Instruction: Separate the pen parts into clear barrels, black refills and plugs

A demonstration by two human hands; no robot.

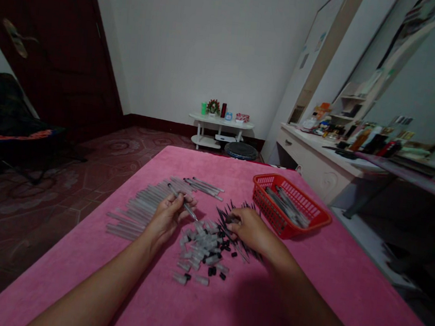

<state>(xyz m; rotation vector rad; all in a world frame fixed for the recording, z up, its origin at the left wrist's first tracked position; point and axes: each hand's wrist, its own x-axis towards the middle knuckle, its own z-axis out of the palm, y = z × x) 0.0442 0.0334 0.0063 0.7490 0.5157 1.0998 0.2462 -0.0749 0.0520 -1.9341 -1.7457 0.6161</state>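
My left hand (171,214) grips a slim pen (188,209) between thumb and fingers, its pointed tip slanting down to the right. My right hand (247,226) reaches into a pile of thin dark pen refills (230,221), with thumb and fingers pinched; what they hold is hidden. Between the hands lies a heap of clear pen caps (201,244) with small black plugs (222,276) scattered among them. Clear pen barrels (134,211) are laid out in a row left of my left hand. Beyond it rest several pens (205,186) with dark ends.
A red plastic basket (315,212) holding pens (287,204) stands at the right, beyond my right hand. Pink cloth (84,278) covers the table. A white dresser (311,162) with bottles is at the right; a low white stand (222,122) is by the far wall.
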